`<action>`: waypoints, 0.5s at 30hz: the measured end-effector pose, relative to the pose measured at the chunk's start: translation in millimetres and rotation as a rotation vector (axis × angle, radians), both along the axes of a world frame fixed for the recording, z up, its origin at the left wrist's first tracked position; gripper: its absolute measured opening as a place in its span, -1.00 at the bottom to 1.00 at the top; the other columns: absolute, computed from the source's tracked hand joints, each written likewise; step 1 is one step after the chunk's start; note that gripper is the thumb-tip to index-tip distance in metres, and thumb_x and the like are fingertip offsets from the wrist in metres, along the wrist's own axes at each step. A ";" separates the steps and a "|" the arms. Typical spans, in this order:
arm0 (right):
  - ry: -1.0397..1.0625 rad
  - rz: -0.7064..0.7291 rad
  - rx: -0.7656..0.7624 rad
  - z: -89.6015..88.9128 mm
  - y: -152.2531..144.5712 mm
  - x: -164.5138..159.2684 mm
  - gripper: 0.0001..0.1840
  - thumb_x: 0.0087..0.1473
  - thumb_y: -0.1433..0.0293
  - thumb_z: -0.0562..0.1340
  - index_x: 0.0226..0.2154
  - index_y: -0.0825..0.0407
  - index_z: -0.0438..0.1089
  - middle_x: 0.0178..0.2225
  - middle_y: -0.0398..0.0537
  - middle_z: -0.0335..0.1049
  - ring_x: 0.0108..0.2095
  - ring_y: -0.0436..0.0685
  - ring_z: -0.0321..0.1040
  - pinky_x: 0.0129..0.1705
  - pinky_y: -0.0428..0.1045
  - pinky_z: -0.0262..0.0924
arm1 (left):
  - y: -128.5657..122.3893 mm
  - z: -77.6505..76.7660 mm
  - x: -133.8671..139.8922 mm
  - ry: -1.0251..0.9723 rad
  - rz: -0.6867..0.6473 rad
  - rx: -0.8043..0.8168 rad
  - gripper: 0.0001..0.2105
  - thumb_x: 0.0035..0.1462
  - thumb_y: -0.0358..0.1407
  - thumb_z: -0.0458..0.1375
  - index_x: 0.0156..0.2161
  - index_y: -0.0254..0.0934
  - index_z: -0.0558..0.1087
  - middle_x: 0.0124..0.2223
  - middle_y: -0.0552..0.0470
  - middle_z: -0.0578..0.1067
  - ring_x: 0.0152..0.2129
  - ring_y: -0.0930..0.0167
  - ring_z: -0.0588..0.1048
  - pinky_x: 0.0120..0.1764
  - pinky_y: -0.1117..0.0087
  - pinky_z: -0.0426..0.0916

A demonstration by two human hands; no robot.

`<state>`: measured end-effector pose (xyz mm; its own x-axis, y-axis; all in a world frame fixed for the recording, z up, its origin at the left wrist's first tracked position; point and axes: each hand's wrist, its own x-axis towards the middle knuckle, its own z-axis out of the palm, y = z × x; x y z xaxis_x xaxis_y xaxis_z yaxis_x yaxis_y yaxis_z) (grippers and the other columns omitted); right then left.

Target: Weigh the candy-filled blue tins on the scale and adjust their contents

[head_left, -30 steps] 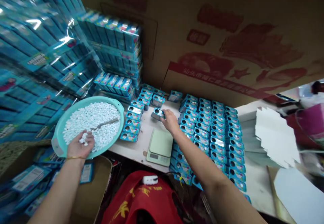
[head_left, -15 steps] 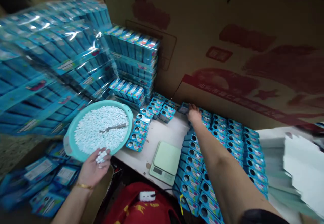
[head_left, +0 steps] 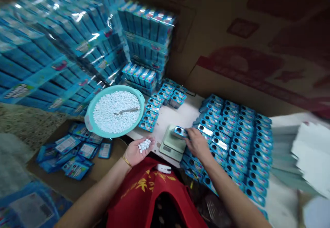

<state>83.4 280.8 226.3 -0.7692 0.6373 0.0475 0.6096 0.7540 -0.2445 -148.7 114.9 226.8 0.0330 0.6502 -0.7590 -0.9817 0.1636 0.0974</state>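
Blue box (head_left: 180, 132), R hand (head_left: 198, 142): long axis L-R, hole (head_left: 178, 130) L.

A large cardboard panel (head_left: 224, 42) with red print stands along the back edge of the tabletop (head_left: 187, 112). Clear-wrapped blue boxes (head_left: 85, 39) rise beyond the left edge, a smaller stack (head_left: 146, 42) near the back left corner. Below the front left corner, an open carton (head_left: 109, 164) contains blue packets (head_left: 86, 150). White sheets (head_left: 313, 155) lie toward the right edge.
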 end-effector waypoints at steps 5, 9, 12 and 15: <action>-0.027 -0.063 -0.039 -10.9 -35.0 -10.7 -0.62 0.08 0.37 0.05 -0.03 0.14 0.20 -0.12 0.12 0.25 -0.12 0.21 0.14 -0.09 0.09 0.13 | -0.5 -6.5 16.9 -0.033 -0.078 0.024 -0.80 0.09 -0.41 0.00 -0.23 -0.47 0.41 -0.15 -0.23 0.47 -0.15 0.27 0.42 -0.12 0.29 0.34; 0.066 0.034 -0.064 1.4 -80.0 -27.5 -0.61 0.11 0.32 0.05 -0.02 0.11 0.19 -0.07 0.12 0.23 -0.09 0.20 0.12 -0.06 0.11 0.11 | -6.3 -13.8 31.0 -0.059 -0.132 0.029 -0.79 0.12 -0.40 -0.03 -0.23 -0.46 0.40 -0.16 -0.21 0.47 -0.17 0.29 0.43 -0.14 0.27 0.34; 0.069 0.218 -0.181 6.0 -115.9 -48.3 -0.61 0.11 0.36 0.04 0.00 0.12 0.15 -0.09 0.11 0.22 -0.14 0.14 0.14 -0.13 0.03 0.16 | -13.7 -20.1 41.7 -0.078 -0.174 -0.011 -0.77 0.14 -0.38 -0.07 -0.20 -0.45 0.39 -0.28 -0.14 0.51 -0.36 0.39 0.49 -0.27 0.37 0.40; 0.004 0.272 -0.268 2.8 -131.4 -59.3 -0.69 0.09 0.47 0.04 -0.07 0.14 0.19 -0.17 0.08 0.23 -0.18 0.12 0.15 -0.20 -0.01 0.19 | -22.0 -24.3 49.5 -0.082 -0.186 -0.065 -0.76 0.15 -0.36 -0.08 -0.20 -0.44 0.38 -0.32 -0.12 0.51 -0.39 0.40 0.49 -0.29 0.39 0.40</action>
<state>24.1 149.4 229.1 -0.9120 0.4003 -0.0899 0.3949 0.7973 -0.4565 -99.2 92.9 202.5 0.2113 0.5771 -0.7889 -0.9383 0.3458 0.0017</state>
